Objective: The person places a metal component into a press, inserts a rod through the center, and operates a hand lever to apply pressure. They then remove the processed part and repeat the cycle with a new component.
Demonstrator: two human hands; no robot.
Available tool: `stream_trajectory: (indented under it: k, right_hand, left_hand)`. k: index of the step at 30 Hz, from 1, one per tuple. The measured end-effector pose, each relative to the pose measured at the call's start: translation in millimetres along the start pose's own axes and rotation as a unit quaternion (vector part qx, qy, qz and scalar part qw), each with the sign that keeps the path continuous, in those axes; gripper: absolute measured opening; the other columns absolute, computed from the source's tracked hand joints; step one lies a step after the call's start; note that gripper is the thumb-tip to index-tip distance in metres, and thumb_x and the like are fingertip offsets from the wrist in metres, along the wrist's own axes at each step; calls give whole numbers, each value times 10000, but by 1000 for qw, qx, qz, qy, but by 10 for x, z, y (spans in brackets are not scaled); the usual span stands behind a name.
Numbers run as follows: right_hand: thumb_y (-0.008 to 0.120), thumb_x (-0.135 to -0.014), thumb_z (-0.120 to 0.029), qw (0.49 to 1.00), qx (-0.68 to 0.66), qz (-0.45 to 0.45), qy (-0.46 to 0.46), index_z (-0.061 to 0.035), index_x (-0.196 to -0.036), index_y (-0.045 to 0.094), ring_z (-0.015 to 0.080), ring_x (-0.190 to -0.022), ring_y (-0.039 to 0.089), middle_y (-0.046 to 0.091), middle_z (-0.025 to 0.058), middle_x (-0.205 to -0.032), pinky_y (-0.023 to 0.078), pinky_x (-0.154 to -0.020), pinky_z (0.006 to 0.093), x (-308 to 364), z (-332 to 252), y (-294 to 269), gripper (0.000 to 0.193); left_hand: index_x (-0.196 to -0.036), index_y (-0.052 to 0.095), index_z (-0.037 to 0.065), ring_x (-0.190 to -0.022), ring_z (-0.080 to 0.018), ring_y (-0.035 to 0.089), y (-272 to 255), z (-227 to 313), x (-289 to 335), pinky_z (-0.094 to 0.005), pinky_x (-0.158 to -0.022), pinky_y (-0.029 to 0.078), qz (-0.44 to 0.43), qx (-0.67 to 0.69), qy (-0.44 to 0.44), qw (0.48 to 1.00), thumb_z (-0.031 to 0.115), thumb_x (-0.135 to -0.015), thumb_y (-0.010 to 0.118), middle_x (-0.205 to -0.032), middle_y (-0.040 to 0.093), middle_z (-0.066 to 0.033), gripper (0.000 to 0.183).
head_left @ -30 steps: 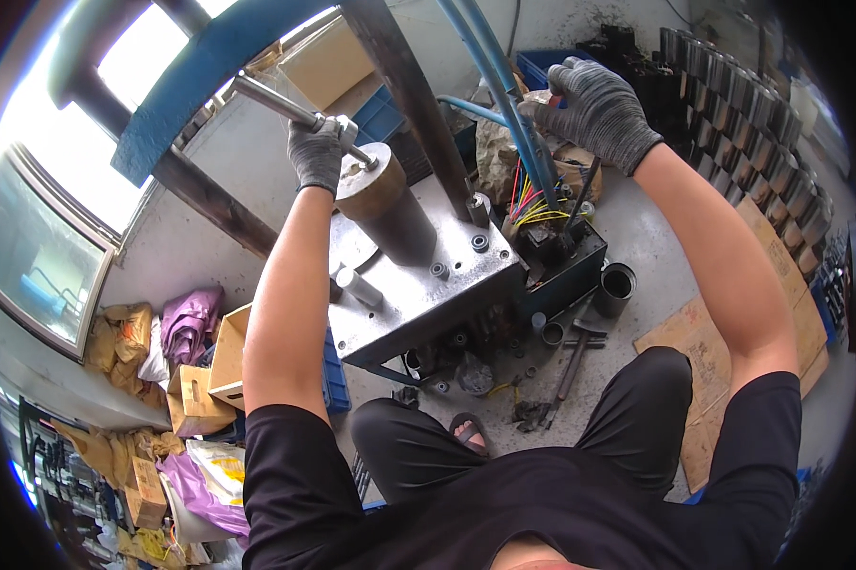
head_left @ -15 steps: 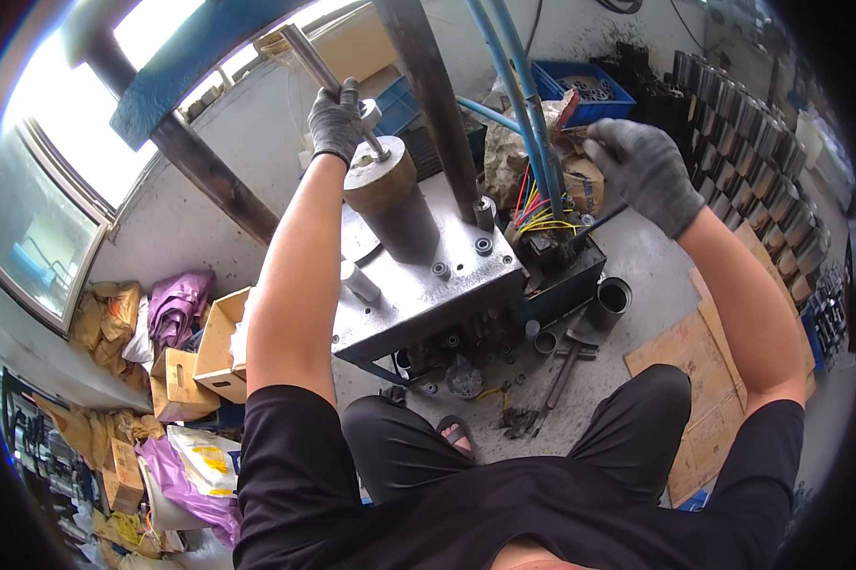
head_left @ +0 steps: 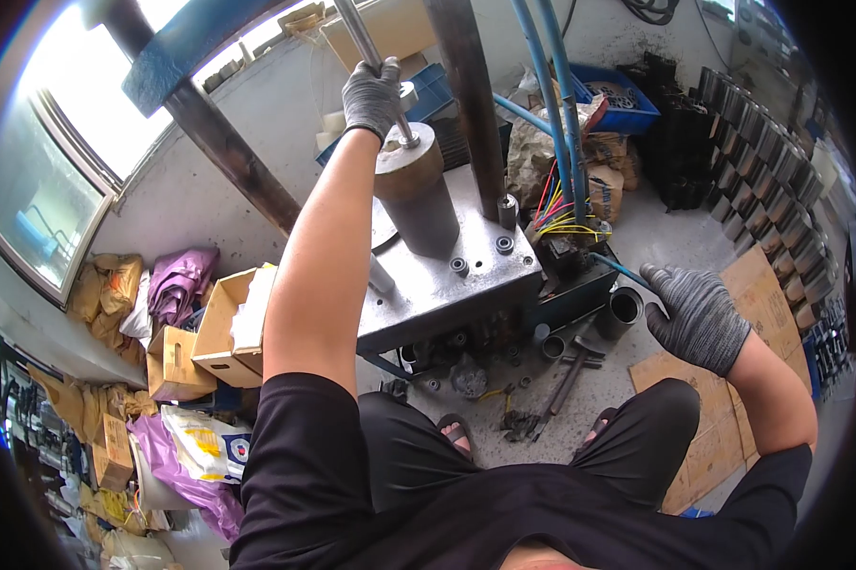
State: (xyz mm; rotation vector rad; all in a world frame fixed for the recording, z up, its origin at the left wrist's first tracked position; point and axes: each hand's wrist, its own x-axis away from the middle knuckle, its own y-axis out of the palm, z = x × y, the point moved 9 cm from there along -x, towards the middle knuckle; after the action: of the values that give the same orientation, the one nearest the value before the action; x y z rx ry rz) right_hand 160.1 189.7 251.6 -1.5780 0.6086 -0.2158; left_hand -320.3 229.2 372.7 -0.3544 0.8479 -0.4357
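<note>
My left hand, in a grey knit glove, is wrapped around a shiny metal rod. The rod slants down to the top of a thick steel cylinder with a wider collar, which stands on a metal press table. At the right, my gloved right hand is at the outer end of a thin blue lever, fingers curled over it and thumb lower down. Its palm side is hidden. The lever comes out from the dark unit beside the table, below a bunch of coloured wires.
Dark press columns and blue pipes rise beyond the table. A hammer and a dark cup are on the floor near my feet. Stacked metal cylinders line the right; cardboard lies below, wooden boxes at left.
My right hand has come down from above the lever to its end, and the lever now tilts downward. My left hand stays on the rod. The whole view has shifted slightly.
</note>
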Motion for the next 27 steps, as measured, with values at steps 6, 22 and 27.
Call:
stream_trajectory:
  k: [6, 22, 27]
  right_hand:
    - [670, -875, -196, 993, 40, -110, -22, 21, -1199, 672, 416, -801, 705, 711, 227, -889, 573, -739, 502, -88, -172, 95, 390]
    - [652, -886, -209, 985, -2, -172, -10, -89, -969, 703, 390, -848, 712, 712, 174, -893, 577, -767, 500, 746, 93, 680, 154]
    - [643, -897, -249, 969, 15, -244, 33, -73, -913, 718, 397, -855, 722, 721, 187, -857, 579, -771, 514, 865, 22, 878, 191]
  left_hand:
    - [-1012, 721, 18, -914, -382, 760, -24, -98, -10, -478, -867, 580, 6, 16, -15, 1000, 457, -1000, 644, -910, 771, -209, 446]
    - [-1012, 741, 8, -797, -267, 766, 72, -145, -69, -396, -780, 592, 25, 15, -25, 999, 411, -997, 695, -853, 781, -158, 406]
    - [-1050, 758, 24, -952, -371, 766, 27, -265, -77, -454, -934, 573, 15, 31, -48, 998, 481, -972, 667, -946, 787, -207, 473]
